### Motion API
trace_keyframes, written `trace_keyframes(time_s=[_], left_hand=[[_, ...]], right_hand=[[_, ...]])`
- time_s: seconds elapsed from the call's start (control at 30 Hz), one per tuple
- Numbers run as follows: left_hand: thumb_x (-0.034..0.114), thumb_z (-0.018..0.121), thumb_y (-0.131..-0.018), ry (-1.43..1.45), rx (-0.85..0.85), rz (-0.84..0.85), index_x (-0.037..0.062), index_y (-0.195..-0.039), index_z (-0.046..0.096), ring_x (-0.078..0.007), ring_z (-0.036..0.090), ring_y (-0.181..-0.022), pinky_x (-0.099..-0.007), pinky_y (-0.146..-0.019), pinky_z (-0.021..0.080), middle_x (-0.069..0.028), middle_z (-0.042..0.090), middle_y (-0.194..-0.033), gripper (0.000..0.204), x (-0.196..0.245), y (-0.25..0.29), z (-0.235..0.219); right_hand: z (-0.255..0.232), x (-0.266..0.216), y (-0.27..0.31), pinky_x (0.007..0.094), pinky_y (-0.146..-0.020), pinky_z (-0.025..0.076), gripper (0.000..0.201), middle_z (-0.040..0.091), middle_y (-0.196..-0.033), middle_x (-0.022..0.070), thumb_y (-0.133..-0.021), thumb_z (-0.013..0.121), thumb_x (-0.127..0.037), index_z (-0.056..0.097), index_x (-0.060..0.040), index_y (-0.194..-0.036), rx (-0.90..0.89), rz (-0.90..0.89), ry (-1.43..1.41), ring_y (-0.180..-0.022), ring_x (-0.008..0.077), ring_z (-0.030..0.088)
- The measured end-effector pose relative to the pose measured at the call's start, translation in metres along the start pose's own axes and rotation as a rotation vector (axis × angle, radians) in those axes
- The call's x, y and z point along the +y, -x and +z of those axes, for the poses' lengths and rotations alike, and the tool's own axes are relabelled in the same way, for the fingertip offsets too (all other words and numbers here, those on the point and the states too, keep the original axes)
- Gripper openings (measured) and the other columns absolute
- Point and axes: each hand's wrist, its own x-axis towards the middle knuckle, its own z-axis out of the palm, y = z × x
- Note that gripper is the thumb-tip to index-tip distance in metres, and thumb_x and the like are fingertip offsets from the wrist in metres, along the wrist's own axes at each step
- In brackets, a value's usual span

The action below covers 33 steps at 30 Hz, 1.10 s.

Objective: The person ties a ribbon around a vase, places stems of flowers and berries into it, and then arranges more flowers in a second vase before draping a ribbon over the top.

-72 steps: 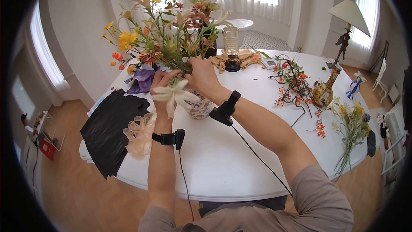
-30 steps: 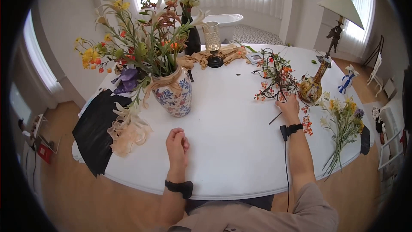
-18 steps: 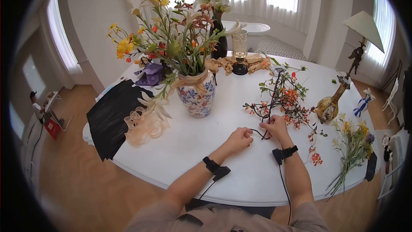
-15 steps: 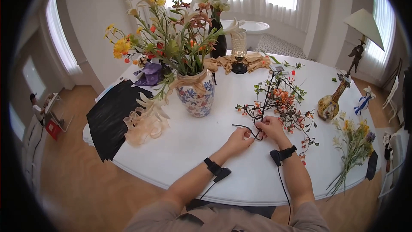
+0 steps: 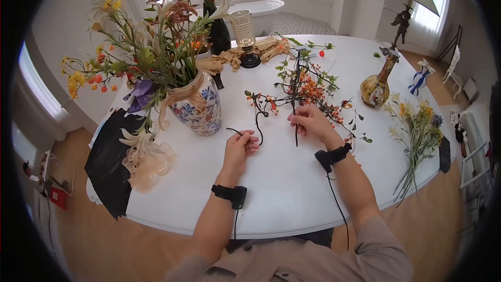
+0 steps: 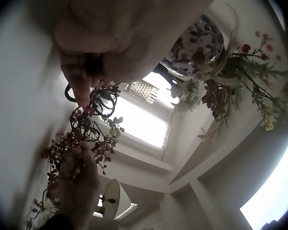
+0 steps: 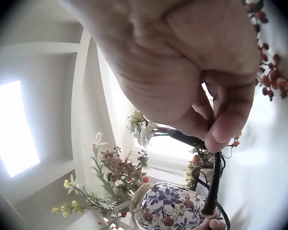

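Observation:
In the head view my right hand (image 5: 311, 123) pinches a dark stem between thumb and fingers; its cut end points toward me. My left hand (image 5: 239, 151) grips a curved dark stem (image 5: 260, 134) left of it. Both stems run into the tangled branches with orange berries (image 5: 312, 91) and small green leaves. The right wrist view shows the thumb and fingertips on the stem (image 7: 212, 187). Left of the hands stands a blue-and-red patterned vase (image 5: 201, 109) full of mixed flowers.
Behind are a glass goblet (image 5: 243, 28) and crumpled tan cloth (image 5: 269, 51). A yellow patterned bottle (image 5: 376, 90) and a loose flower bunch (image 5: 415, 146) lie or stand right. Black sheet (image 5: 108, 162) and peach ribbon (image 5: 148, 169) cover the table's left side.
Both hands left the flowers in the vase. The right hand reached the berry branches and took a stem; the left joined it. The branches have been drawn nearer, and the hands are now farther apart.

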Motion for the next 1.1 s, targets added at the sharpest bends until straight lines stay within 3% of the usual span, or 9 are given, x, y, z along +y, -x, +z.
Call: trace_keyframes(time_s=[0.2, 0.37, 0.47, 0.67, 0.77, 0.9, 0.97, 1.07, 1.1], left_hand=[[0.018, 0.054, -0.108, -0.099, 0.015, 0.031, 0.0019, -0.121, 0.064, -0.0139, 0.070, -0.076, -0.0254, -0.066, 0.055, -0.0074, 0.070, -0.095, 0.022, -0.006, -0.003, 0.010], [0.018, 0.053, -0.109, -0.139, -0.126, 0.038, -0.0001, -0.127, 0.060, -0.0166, 0.072, -0.081, -0.0260, -0.071, 0.057, -0.0107, 0.071, -0.103, 0.027, -0.018, 0.002, 0.026], [0.017, 0.052, -0.109, -0.125, -0.139, 0.045, 0.0005, -0.127, 0.061, -0.0171, 0.073, -0.083, -0.0260, -0.069, 0.057, -0.0126, 0.072, -0.106, 0.027, -0.022, 0.000, 0.023], [0.017, 0.050, -0.108, -0.268, -0.166, 0.073, -0.0005, -0.124, 0.064, -0.0150, 0.073, -0.077, -0.0247, -0.062, 0.056, -0.0116, 0.075, -0.097, 0.027, -0.027, -0.005, 0.016], [0.017, 0.050, -0.108, -0.304, -0.149, 0.079, -0.0007, -0.123, 0.064, -0.0155, 0.073, -0.074, -0.0251, -0.062, 0.057, -0.0122, 0.075, -0.095, 0.027, -0.031, -0.002, 0.021], [0.017, 0.049, -0.107, -0.304, -0.122, 0.074, -0.0006, -0.121, 0.064, -0.0168, 0.072, -0.075, -0.0262, -0.064, 0.056, -0.0113, 0.074, -0.094, 0.027, -0.029, 0.003, 0.029], [0.017, 0.049, -0.107, -0.307, -0.129, 0.066, -0.0011, -0.121, 0.064, -0.0172, 0.072, -0.073, -0.0271, -0.063, 0.057, -0.0121, 0.074, -0.093, 0.027, -0.030, 0.003, 0.029], [0.017, 0.048, -0.106, -0.299, -0.158, 0.022, -0.0019, -0.120, 0.063, -0.0191, 0.073, -0.070, -0.0299, -0.062, 0.060, -0.0142, 0.073, -0.092, 0.028, -0.030, 0.004, 0.031], [0.017, 0.047, -0.106, -0.312, -0.189, 0.001, -0.0017, -0.122, 0.063, -0.0195, 0.073, -0.070, -0.0303, -0.063, 0.060, -0.0143, 0.073, -0.092, 0.029, -0.031, 0.005, 0.032]], right_hand=[[-0.014, -0.016, 0.014, 0.0222, -0.054, 0.056, 0.014, 0.071, -0.080, 0.0034, -0.097, 0.071, -0.012, 0.066, -0.0010, -0.090, -0.196, -0.021, -0.101, -0.063, 0.0086, 0.069], [0.021, -0.009, 0.026, 0.0309, -0.054, 0.063, 0.020, 0.072, -0.079, 0.0151, -0.090, 0.071, 0.000, 0.059, 0.0063, -0.105, -0.215, 0.071, 0.063, -0.065, 0.0225, 0.076], [0.046, 0.003, 0.026, 0.0322, -0.054, 0.063, 0.019, 0.072, -0.080, 0.0164, -0.091, 0.070, -0.001, 0.058, 0.0089, -0.103, -0.256, 0.169, 0.112, -0.068, 0.0244, 0.077], [0.066, 0.024, 0.019, 0.0333, -0.050, 0.061, 0.035, 0.072, -0.078, 0.0145, -0.101, 0.068, -0.027, 0.062, 0.0083, -0.101, -0.343, 0.250, 0.011, -0.066, 0.0261, 0.077], [0.054, 0.012, 0.012, 0.0272, -0.044, 0.050, 0.035, 0.071, -0.078, 0.0102, -0.100, 0.071, -0.030, 0.063, 0.0035, -0.104, -0.199, 0.224, 0.177, -0.061, 0.0169, 0.072], [0.036, -0.004, -0.007, 0.0291, -0.045, 0.053, 0.045, 0.072, -0.079, 0.0126, -0.095, 0.076, -0.035, 0.064, 0.0073, -0.108, 0.037, 0.077, 0.166, -0.060, 0.0187, 0.073], [0.035, -0.017, -0.012, 0.0283, -0.045, 0.051, 0.052, 0.073, -0.082, 0.0126, -0.093, 0.078, -0.035, 0.063, 0.0089, -0.115, 0.302, -0.048, 0.097, -0.058, 0.0171, 0.072], [0.035, -0.016, -0.039, 0.0267, -0.045, 0.049, 0.052, 0.070, -0.079, 0.0076, -0.094, 0.077, -0.036, 0.063, 0.0061, -0.120, 0.420, -0.101, 0.108, -0.058, 0.0138, 0.069], [0.037, -0.014, -0.047, 0.0269, -0.046, 0.050, 0.054, 0.074, -0.084, 0.0132, -0.091, 0.079, -0.034, 0.063, 0.0095, -0.119, 0.445, -0.108, 0.115, -0.056, 0.0164, 0.071]])
